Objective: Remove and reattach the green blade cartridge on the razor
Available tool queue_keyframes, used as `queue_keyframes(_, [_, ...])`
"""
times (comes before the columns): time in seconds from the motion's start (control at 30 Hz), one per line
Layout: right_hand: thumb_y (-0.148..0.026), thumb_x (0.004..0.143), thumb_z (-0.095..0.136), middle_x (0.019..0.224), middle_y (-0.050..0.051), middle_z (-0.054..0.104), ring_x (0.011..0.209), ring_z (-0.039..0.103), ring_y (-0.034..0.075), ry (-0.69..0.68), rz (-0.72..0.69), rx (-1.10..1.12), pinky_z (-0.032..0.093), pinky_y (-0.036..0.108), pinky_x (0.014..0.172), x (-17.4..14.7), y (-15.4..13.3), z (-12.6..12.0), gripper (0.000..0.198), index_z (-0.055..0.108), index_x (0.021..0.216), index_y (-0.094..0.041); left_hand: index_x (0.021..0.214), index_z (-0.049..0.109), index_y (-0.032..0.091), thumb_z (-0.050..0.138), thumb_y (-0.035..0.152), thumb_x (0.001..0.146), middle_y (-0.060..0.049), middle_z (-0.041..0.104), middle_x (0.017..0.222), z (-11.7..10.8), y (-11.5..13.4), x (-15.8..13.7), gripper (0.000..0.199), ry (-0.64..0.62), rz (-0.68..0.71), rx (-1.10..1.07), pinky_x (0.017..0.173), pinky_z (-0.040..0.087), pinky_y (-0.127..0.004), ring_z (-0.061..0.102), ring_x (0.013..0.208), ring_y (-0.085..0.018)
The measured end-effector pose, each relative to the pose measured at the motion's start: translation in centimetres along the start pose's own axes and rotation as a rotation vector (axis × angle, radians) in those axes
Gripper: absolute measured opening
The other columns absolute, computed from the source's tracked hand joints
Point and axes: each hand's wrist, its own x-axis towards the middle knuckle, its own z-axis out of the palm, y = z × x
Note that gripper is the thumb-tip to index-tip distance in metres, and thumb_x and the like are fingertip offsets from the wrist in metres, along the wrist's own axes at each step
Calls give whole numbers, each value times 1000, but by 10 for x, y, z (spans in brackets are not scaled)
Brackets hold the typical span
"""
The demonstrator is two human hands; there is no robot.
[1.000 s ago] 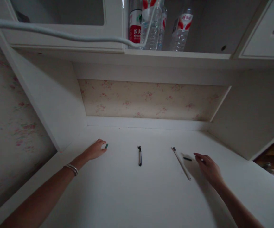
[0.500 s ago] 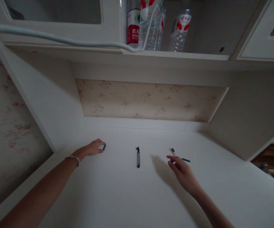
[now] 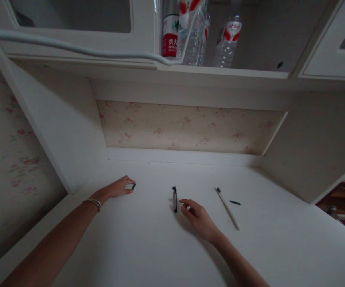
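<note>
On the white desk (image 3: 160,247) my left hand (image 3: 119,187) rests at the left with its fingertips pinched on a small dark green piece (image 3: 133,186). My right hand (image 3: 199,217) hovers near the middle, fingers spread and holding nothing, its fingertips close to the lower end of a black pen (image 3: 175,198) that lies pointing away from me. To the right lie a long white stick with a dark tip (image 3: 227,207) and a short dark green piece (image 3: 235,203), both apart from my hands.
White side panels (image 3: 70,135) wall the desk in on the left and right, with floral wallpaper (image 3: 187,125) at the back. Overhead, a shelf (image 3: 220,71) holds several plastic water bottles (image 3: 227,38), and a white cable (image 3: 70,48) runs across the cabinet front.
My right hand has swept left from the white stick and short green piece to the black pen. My left hand has stayed on the small green piece.
</note>
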Motion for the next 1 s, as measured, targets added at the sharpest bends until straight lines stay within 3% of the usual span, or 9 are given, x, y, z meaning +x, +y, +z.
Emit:
queue_keyframes(0.13, [-43, 87, 48, 87, 4, 62, 63, 51, 14, 3, 23, 42, 38, 23, 54, 2, -1, 11, 36, 62, 109, -18, 107, 60, 19, 54, 45, 74, -7, 54, 102, 2, 4, -5, 42, 49, -24, 12, 88, 41, -30, 54, 96, -21])
queue_keyframes(0.27, [-40, 87, 49, 89, 4, 64, 66, 54, 15, 18, 42, 27, 41, 24, 59, 6, 3, 19, 33, 63, 108, -19, 98, 60, 19, 55, 42, 77, -5, 54, 97, 8, 23, -19, 31, 122, -42, 40, 84, 41, -29, 55, 91, -20])
queue_keyframes(0.47, [-37, 90, 41, 97, 7, 64, 81, 60, 19, 176, 173, -301, 43, 27, 74, 26, 5, 17, 32, 61, 106, -18, 95, 59, 23, 60, 38, 76, -2, 56, 95, 17, 84, -44, 24, 415, -47, 108, 80, 43, -26, 57, 85, -17])
queue_keyframes(0.6, [-40, 92, 38, 110, 12, 61, 90, 61, 22, 122, 306, -524, 43, 31, 77, 38, -3, 24, 39, 52, 118, -17, 99, 58, 24, 59, 42, 79, -3, 57, 98, 25, 127, -55, 27, 595, -27, 98, 80, 44, -27, 58, 88, -18])
queue_keyframes(0.8, [-44, 91, 39, 113, 18, 57, 101, 56, 31, 85, 293, -743, 45, 40, 78, 52, -14, 45, 45, 47, 122, -12, 103, 59, 26, 60, 40, 79, -5, 59, 98, 43, 185, -63, 28, 722, 0, -52, 73, 46, -27, 59, 82, -19])
queue_keyframes(1.0, [-24, 90, 40, 107, 17, 60, 98, 59, 29, 34, 316, -765, 46, 40, 79, 60, -11, 50, 32, 48, 119, -12, 104, 63, 31, 66, 38, 75, -6, 60, 98, 54, 217, -60, 30, 831, 40, -353, 76, 44, -30, 58, 83, -22])
